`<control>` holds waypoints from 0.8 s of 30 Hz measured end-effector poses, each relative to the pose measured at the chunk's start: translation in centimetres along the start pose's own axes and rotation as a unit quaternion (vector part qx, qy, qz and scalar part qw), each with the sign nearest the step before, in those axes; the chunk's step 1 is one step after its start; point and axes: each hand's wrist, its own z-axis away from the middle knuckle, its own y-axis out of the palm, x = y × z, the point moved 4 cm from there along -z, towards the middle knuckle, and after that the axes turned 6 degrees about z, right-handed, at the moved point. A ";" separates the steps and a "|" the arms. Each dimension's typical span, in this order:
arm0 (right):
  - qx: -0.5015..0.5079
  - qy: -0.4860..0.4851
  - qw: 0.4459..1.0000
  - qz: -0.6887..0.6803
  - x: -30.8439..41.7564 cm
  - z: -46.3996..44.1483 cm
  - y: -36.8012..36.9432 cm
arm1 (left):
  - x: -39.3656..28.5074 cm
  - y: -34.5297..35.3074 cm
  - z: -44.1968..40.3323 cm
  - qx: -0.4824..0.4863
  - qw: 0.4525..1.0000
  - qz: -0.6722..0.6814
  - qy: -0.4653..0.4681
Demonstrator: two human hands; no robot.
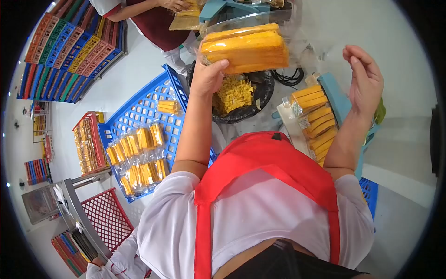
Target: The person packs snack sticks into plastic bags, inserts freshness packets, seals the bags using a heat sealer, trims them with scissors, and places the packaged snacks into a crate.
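Observation:
My left hand [209,76] is closed on the near left end of a clear plastic bag of yellow food sticks [246,52], with the thumb across its front. The long sticks lie side by side in the bag, whose loose film spreads past them. To the right, my right hand [366,79] is raised with its fingers loosely bent and apart from the thumb, and nothing shows in it. Below it, several bagged yellow portions [316,118] sit in a row on a pale stand with a blue-green side. Under the held bag stands a black-lined bin [236,95] of yellow scraps.
A blue crate [134,116] on my left holds rows of bagged yellow sticks. Behind it are a red crate [100,149] of packets and stacked coloured crates [69,42]. A co-worker's hand [174,4] is at the top. A black cable [289,78] lies beside the bin.

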 end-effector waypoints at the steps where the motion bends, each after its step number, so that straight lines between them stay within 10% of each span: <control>1: 0.044 -0.034 0.998 0.043 0.8 0.0 0.0 | -0.1 -0.1 -0.1 -0.002 1.000 0.001 0.001; 4: 0.256 -0.035 0.953 0.157 1.5 0.4 2.4 | 0.0 0.3 -0.3 0.036 0.998 -0.016 -0.043; 10: 0.363 0.106 0.925 0.042 0.0 2.6 5.6 | 0.5 1.1 -0.3 0.090 0.989 -0.022 -0.117; 24: 0.151 0.007 0.988 0.009 1.4 3.8 3.4 | -0.2 0.3 0.6 0.100 0.992 0.029 -0.066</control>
